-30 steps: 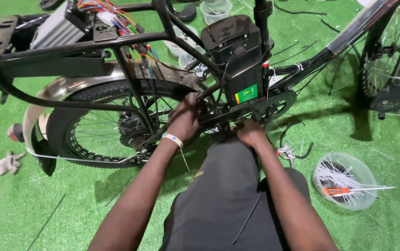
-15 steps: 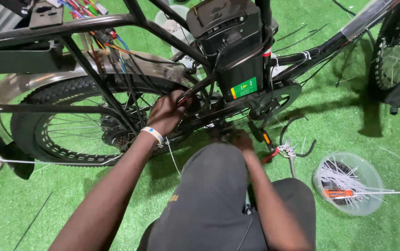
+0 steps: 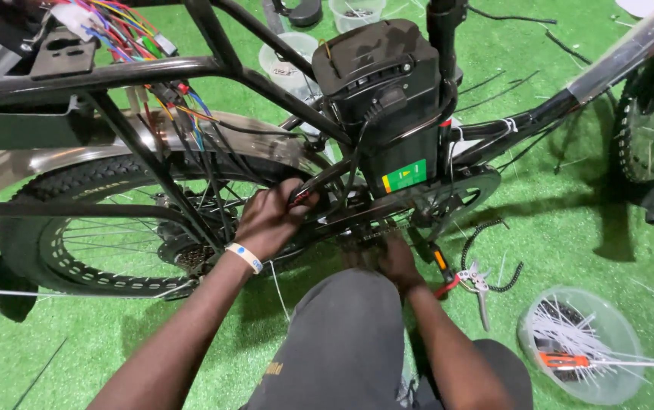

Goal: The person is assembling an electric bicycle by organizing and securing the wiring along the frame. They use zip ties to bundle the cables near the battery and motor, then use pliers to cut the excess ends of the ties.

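Observation:
A black electric bicycle stands on green turf, with a black battery box (image 3: 384, 99) on its frame. My left hand (image 3: 270, 224), a pale band on its wrist, is curled around a slanted frame tube (image 3: 327, 178) and thin red-tipped wires beside the rear wheel (image 3: 76, 228). My right hand (image 3: 395, 262) reaches up under the frame near the chain, just past my grey-clad knee (image 3: 342, 342). Its fingers are hidden behind the frame. A bundle of coloured wires (image 3: 137, 34) hangs from the rear rack down toward my left hand.
Red-handled cutters (image 3: 471, 281) and a coiled black cable (image 3: 494, 258) lie on the turf to the right. A clear bowl (image 3: 608, 387) holds white cable ties and an orange tool. Plastic cups (image 3: 285, 64) stand behind the bicycle. Another wheel (image 3: 653, 129) is at far right.
The view has come closer and shifted right. My left hand stays on the frame tube. My right hand has moved lower under the frame, closer to my knee.

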